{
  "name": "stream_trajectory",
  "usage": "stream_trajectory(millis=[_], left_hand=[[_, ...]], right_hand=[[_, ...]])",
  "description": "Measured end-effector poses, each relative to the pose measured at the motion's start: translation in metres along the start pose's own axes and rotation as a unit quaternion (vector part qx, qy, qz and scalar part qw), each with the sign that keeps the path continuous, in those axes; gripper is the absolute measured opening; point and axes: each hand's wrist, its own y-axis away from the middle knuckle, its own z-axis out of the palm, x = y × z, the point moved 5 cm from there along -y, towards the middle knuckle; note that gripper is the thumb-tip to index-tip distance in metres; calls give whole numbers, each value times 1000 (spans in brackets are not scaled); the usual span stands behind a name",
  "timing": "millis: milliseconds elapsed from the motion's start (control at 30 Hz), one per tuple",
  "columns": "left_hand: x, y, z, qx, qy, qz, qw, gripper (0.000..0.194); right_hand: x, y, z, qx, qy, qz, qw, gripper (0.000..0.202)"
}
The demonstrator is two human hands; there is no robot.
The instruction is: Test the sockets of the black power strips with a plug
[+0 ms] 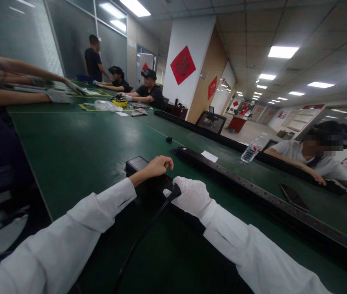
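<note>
A black box with a dark screen-like panel (pixel 138 163) lies on the green table in front of me. My left hand (pixel 159 165), bare, is across its top with fingers curled over the far side; the thumb is hidden. At the near right end of the box, my right hand (pixel 192 194), in a white dotted glove, is closed around a black plug (pixel 176 191). From that plug a black cable (pixel 143 237) runs down toward me. The plug is right beside the box end; whether it sits in a socket I cannot tell.
A long black power strip (pixel 237 179) crosses the table to the right. Past it are a water bottle (pixel 254 148), a phone (pixel 293 196) and white paper (pixel 209 156). A small black object (pixel 169 139) lies farther off. Several people sit or stand around the table.
</note>
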Motion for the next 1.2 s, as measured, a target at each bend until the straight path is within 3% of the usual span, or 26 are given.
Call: stream_trajectory(millis=[167, 533, 733, 1200], left_hand=[[2, 0, 0, 3, -2, 8, 1000, 29], [5, 3, 0, 17, -6, 27, 999, 36], [6, 2, 2, -11, 16, 9, 1000, 20], [4, 1, -3, 26, 30, -13, 999, 16]], right_hand=[[-1, 1, -2, 1, 2, -1, 1000, 35], [0, 0, 0, 8, 6, -1, 1000, 36], [1, 0, 1, 2, 7, 0, 1000, 36], [-5, 2, -8, 33, 44, -25, 998, 37]])
